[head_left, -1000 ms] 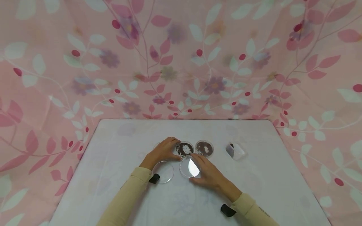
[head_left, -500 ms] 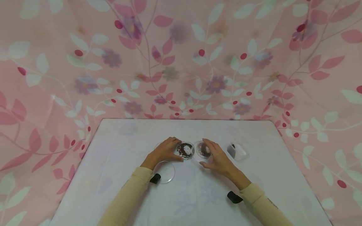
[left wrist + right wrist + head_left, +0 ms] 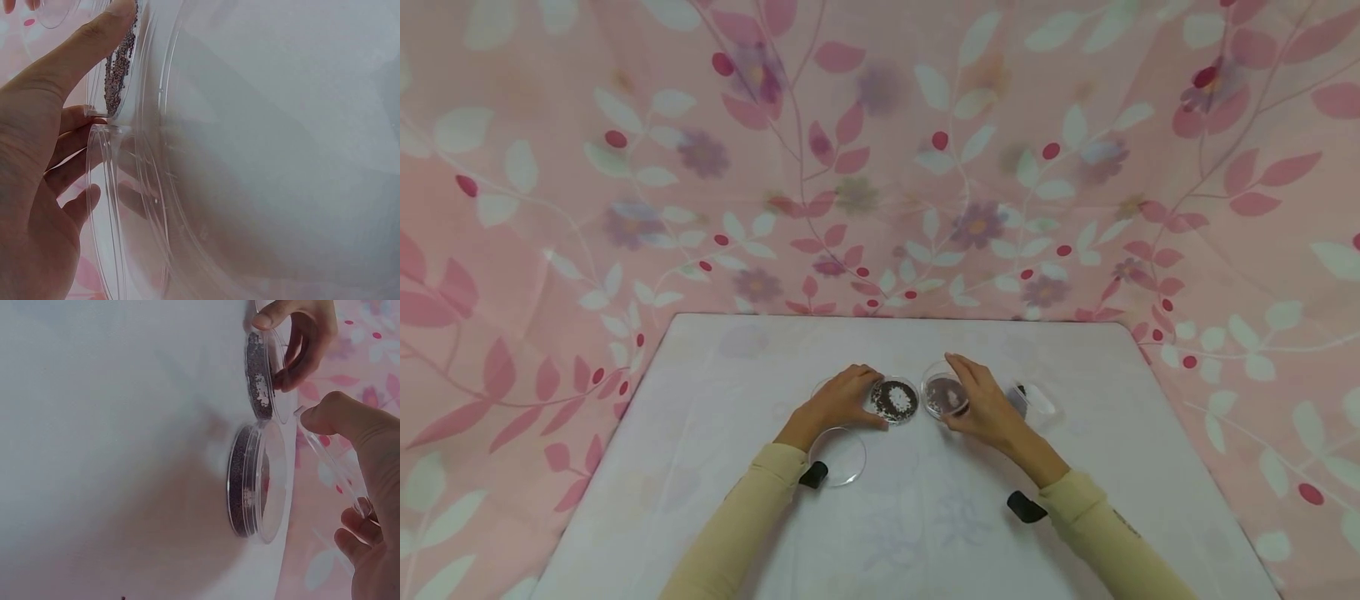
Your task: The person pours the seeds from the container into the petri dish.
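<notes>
My left hand [image 3: 838, 402] grips the rim of a petri dish [image 3: 896, 400] on the table, thumb at the near side and fingers at the far side. Dark granules with a white patch fill that dish. Beside it, on the right, is a second petri dish [image 3: 239, 481] of dark granules, a clear round piece [image 3: 273, 487] stacked on it. Just above, my right hand [image 3: 985, 404] pinches a clear petri dish lid [image 3: 331, 459] by its edge, tilted and apart from the stack. An empty clear dish part [image 3: 837, 457] lies near my left wrist.
A small clear plastic box [image 3: 1033, 403] with something dark inside stands right of my right hand, partly hidden by it. Behind my left hand shows the edge of another clear round piece [image 3: 822, 385]. A floral curtain [image 3: 880, 167] hangs behind the white table [image 3: 760, 342].
My right hand has carried clear round plastic from the near middle to over the right petri dish, then lifted slightly with the lid. The left hand has stayed on its dish.
</notes>
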`<state>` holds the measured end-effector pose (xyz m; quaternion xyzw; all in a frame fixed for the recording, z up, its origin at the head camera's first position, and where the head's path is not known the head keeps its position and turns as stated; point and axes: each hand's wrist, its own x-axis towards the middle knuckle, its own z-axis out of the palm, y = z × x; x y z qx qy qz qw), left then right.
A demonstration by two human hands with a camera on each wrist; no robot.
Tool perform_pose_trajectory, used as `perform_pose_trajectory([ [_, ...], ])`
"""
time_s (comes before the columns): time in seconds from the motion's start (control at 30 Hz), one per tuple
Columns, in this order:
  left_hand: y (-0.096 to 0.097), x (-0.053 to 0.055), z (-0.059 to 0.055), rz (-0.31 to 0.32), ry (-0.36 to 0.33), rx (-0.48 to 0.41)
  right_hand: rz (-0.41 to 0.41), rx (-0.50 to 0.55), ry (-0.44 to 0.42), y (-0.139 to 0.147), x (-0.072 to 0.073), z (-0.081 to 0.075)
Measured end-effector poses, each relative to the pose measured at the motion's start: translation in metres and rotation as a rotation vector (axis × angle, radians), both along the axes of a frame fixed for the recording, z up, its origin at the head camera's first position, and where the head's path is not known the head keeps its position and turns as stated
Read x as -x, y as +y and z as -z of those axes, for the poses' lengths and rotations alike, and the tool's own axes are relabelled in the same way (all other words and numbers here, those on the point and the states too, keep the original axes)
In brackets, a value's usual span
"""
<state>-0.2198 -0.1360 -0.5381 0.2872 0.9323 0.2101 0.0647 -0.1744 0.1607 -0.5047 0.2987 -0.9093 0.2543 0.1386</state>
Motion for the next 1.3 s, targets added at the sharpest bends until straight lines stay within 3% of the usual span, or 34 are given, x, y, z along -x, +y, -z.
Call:
perform_pose_trajectory([
  [0.53, 0.000, 0.000, 0.000, -0.004, 0.009, 0.005, 0.034, -0.148, -0.123, -0.010, 0.007, -0.010],
  [0.87, 0.001, 0.000, -0.002, 0.000, 0.007, 0.021, 0.015, -0.220, -0.095, -0.016, 0.009, -0.017],
  [1.3, 0.002, 0.000, -0.002, -0.006, 0.008, 0.028, 0.002, -0.468, -0.051, -0.034, 0.014, -0.030],
])
